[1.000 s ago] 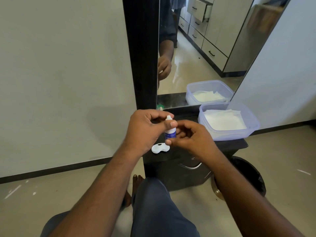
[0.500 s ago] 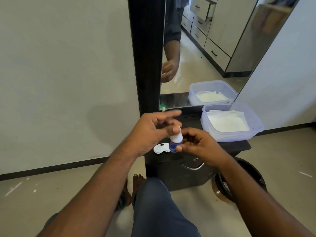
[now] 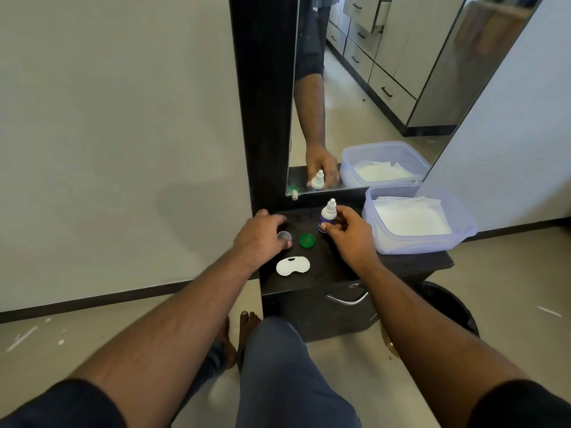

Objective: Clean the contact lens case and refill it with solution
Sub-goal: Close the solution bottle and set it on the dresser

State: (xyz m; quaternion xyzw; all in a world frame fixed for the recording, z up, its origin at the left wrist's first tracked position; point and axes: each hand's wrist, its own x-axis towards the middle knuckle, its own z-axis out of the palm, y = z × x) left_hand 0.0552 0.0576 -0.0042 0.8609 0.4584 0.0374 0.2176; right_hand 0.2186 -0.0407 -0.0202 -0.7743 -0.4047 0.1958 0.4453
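The white contact lens case (image 3: 292, 265) lies flat near the front of the black dresser top (image 3: 336, 267). My right hand (image 3: 347, 234) grips the small solution bottle (image 3: 327, 214), which stands upright on the top with its white nozzle up. My left hand (image 3: 262, 239) is lowered onto the top left of the bottle, thumb and fingers curled round a small grey cap (image 3: 284, 235). A green cap (image 3: 306, 240) lies between my two hands, apart from both.
A clear plastic tub (image 3: 463, 230) with white tissues stands at the right of the dresser top. The mirror (image 3: 370, 103) rises right behind, and a small green-and-white item (image 3: 293, 193) lies at its base. A black bin (image 3: 448, 304) sits on the floor to the right.
My left hand left the bottle's top and dropped to the dresser's left side with the grey cap. My right hand carried the bottle back and right and set it upright.
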